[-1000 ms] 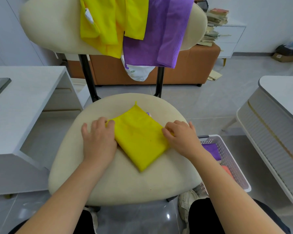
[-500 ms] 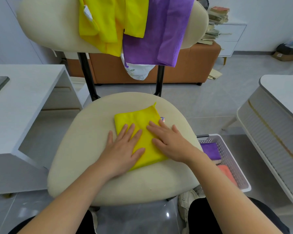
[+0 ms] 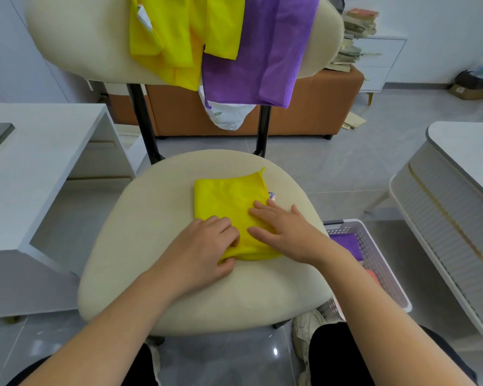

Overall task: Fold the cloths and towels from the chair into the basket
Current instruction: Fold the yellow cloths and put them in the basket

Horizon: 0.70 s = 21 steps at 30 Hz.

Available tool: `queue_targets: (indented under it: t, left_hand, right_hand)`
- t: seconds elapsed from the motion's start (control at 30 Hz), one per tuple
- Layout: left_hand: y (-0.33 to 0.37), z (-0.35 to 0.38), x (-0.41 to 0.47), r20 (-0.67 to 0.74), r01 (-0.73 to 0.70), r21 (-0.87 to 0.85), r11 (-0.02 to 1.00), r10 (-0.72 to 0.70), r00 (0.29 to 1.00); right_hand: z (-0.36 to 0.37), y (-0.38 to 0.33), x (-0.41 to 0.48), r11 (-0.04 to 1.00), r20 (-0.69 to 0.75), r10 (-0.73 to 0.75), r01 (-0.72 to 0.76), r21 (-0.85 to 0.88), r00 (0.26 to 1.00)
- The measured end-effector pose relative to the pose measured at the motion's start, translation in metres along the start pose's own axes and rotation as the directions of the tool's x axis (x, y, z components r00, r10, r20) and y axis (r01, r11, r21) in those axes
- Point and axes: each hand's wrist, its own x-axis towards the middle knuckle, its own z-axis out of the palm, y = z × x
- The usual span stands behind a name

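Folded yellow cloth (image 3: 226, 196) lies flat on the chair seat (image 3: 156, 224), right of centre and closer to the seat's right edge. Left grip (image 3: 204, 252) is curled over the cloth's near-left corner and grasps it, thumb at the near edge. Right grip (image 3: 285, 232) is released: fingers straight, pressing flat on the cloth's right half. Basket (image 3: 343, 222) sits on the floor just beside the seat's right edge, with a folded purple cloth (image 3: 346, 243) inside. Yellow cloths (image 3: 173, 37) and a purple towel (image 3: 262, 51) hang over the backrest (image 3: 81, 37).
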Motion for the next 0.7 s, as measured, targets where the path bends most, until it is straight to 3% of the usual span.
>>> queue_targets:
  t: [0.2,0.37,0.5,0.57,0.7]
  left_hand:
    - [-0.001,-0.001,0.002,-0.073,0.114,-0.061,0.992,-0.118,0.990]
    - [-0.003,-0.005,0.003,-0.061,0.195,-0.200,0.960,-0.211,0.976]
    - [-0.013,-0.006,-0.002,0.046,0.106,-0.180,0.978,-0.099,0.994]
    - [-0.018,-0.007,-0.006,0.113,0.142,-0.213,0.967,-0.121,0.986]
    - [-0.034,-0.008,-0.014,0.100,0.242,-0.287,0.927,-0.222,0.970]
  right_hand:
    - [0.000,-0.002,-0.009,0.986,-0.052,-0.168,0.167,-0.017,0.984]
    - [-0.001,-0.001,-0.009,0.983,-0.179,-0.180,0.172,-0.061,0.967]
    - [-0.004,0.009,-0.010,0.985,-0.276,-0.154,0.171,0.037,0.949]
    - [-0.006,0.010,-0.011,0.980,-0.297,-0.122,0.163,0.116,0.947]
    - [-0.012,0.008,-0.013,0.940,-0.375,-0.087,0.200,0.276,0.923]
